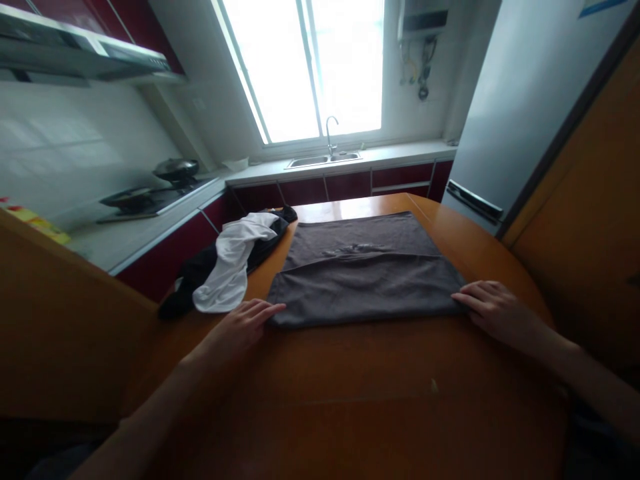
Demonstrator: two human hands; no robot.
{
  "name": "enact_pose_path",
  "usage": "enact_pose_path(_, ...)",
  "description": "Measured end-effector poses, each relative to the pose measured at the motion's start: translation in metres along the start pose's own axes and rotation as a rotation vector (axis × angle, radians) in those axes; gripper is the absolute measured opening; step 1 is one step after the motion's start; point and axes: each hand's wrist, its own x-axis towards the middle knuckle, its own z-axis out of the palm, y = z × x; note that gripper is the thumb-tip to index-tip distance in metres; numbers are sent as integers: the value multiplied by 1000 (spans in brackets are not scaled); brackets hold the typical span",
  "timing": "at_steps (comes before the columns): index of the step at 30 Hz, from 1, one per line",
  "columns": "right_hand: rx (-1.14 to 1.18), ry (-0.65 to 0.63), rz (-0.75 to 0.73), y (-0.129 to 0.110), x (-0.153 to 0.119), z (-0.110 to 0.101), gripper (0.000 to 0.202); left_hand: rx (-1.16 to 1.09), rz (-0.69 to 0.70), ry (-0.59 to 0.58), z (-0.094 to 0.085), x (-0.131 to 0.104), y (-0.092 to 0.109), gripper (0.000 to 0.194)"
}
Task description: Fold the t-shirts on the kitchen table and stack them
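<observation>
A dark grey shirt (367, 290) lies flat on the wooden table, its near part folded over in a wide band with a straight front edge. Part of a print or stitched mark shows just beyond the fold. At the shirt's near left corner, my left hand (249, 321) pinches the cloth between thumb and fingers. My right hand (493, 307) grips the near right corner in the same way. Both forearms reach in low over the table.
White cloth (233, 257) and black cloth (263, 247) lie heaped at the table's left edge. The orange-brown table (350, 380) has a rounded right side, near a fridge (530, 100). Beyond are a sink (325, 160) and a stove with pans (133, 199).
</observation>
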Motion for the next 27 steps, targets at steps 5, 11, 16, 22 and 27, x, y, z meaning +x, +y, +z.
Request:
enact_pose_path(5, 10, 48, -6, 4, -2, 6, 28, -66, 26, 58, 10, -7, -13, 48)
enact_pose_path(11, 33, 36, -50, 7, 1, 1, 26, -75, 52, 147, 12, -4, -21, 20)
enact_pose_path(16, 159, 42, -17, 2, 0, -20, 27, -147, 33, 101, -5, -7, -11, 21)
enact_pose_path(22, 379, -93, 31, -20, -24, -60, 23, -295, -83, -46, -35, -39, 17, 21)
enact_pose_path(27, 717, -276, 208, -50, -53, -96, 17, -474, -196, -287, -70, -79, 48, 19)
